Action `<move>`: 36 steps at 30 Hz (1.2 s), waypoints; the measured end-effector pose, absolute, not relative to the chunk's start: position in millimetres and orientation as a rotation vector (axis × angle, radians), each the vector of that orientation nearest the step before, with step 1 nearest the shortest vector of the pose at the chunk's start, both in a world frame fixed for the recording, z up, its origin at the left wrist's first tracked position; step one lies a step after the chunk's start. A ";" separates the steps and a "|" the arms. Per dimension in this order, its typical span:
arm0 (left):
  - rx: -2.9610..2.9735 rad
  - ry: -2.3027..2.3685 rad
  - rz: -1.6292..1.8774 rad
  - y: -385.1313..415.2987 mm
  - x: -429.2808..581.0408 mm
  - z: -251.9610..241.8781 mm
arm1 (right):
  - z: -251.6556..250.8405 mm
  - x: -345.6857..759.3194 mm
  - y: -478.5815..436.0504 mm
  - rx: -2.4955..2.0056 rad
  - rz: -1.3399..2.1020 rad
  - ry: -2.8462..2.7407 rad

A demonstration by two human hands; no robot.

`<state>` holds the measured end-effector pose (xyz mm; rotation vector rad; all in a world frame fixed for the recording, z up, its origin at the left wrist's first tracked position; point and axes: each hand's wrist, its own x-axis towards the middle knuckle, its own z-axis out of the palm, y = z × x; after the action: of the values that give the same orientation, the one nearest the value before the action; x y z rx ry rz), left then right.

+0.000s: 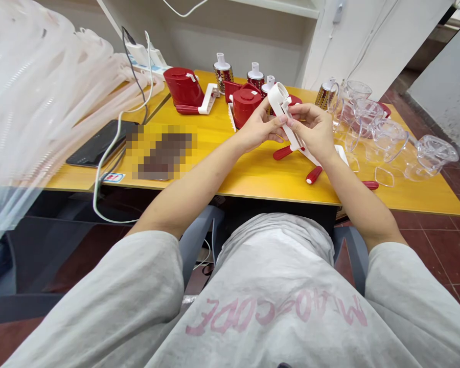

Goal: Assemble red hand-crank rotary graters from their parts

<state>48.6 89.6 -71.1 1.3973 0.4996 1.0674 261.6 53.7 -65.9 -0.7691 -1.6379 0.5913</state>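
Observation:
Above the yellow table, my left hand (261, 127) and my right hand (313, 131) are both closed on a white plastic crank arm (279, 98). Its round ring end points up and away from me, and my fingers hide part of its length. Just below my hands lie crank handles with red grips, one red grip (282, 153) on the left and another red grip (313, 175) nearer me. Whether the first grip joins the held arm I cannot tell. Behind my left hand stands a red grater body (246, 105).
Another red grater body (184, 87) with a crank stands further left. Metal grating drums (223, 74) are at the back. Clear plastic parts (391, 135) crowd the right side. A black tablet (99, 143), a white cable (117, 138) and bundled plastic bags (42, 102) are at left.

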 end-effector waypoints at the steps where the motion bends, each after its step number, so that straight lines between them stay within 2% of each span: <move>1: 1.405 0.499 1.077 90.0 48.8 -71.2 | -65.9 261.3 53.0 -0.765 0.596 -1.626; 9: 1.435 0.538 1.162 90.2 49.4 -73.4 | -62.2 259.5 45.7 -0.732 0.604 -1.613; 25: 1.442 0.535 1.159 84.3 51.3 -69.8 | -56.6 256.8 34.7 -0.803 0.411 -1.655; 36: 1.436 0.503 1.188 83.9 51.1 -71.3 | -56.7 252.3 30.9 -0.807 0.500 -1.603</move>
<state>51.1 83.9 -71.3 1.4360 0.5028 1.1876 252.3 30.9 -56.7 -0.8074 -1.6029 0.5000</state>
